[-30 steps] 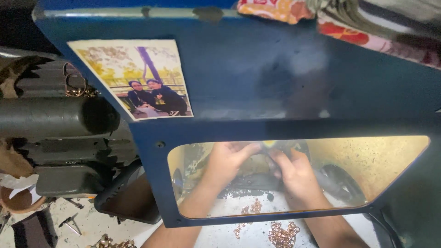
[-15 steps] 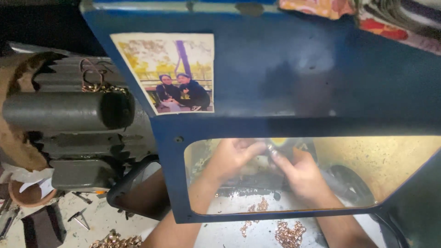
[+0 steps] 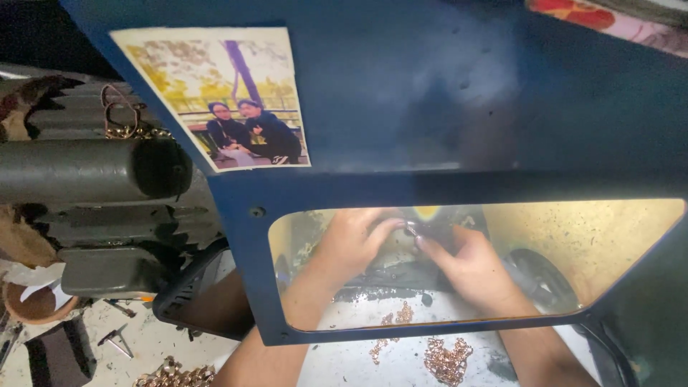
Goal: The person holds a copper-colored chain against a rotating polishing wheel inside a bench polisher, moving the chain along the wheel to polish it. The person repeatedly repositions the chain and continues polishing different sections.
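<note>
small shiny metal piece (image 3: 413,229) pinched between left hand (image 3: 352,242) and right hand (image 3: 469,266)

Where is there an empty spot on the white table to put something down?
Bare white table lies between the left arm and the chain pile. Another bare patch sits left, by the small tools. It is crowded behind the window, where the left hand and right hand meet.

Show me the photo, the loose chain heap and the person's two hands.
photo (image 3: 218,97), head view, its middle
chain heap (image 3: 448,358), head view, its centre
left hand (image 3: 356,240), head view, its back
right hand (image 3: 469,265), head view, its back
</note>
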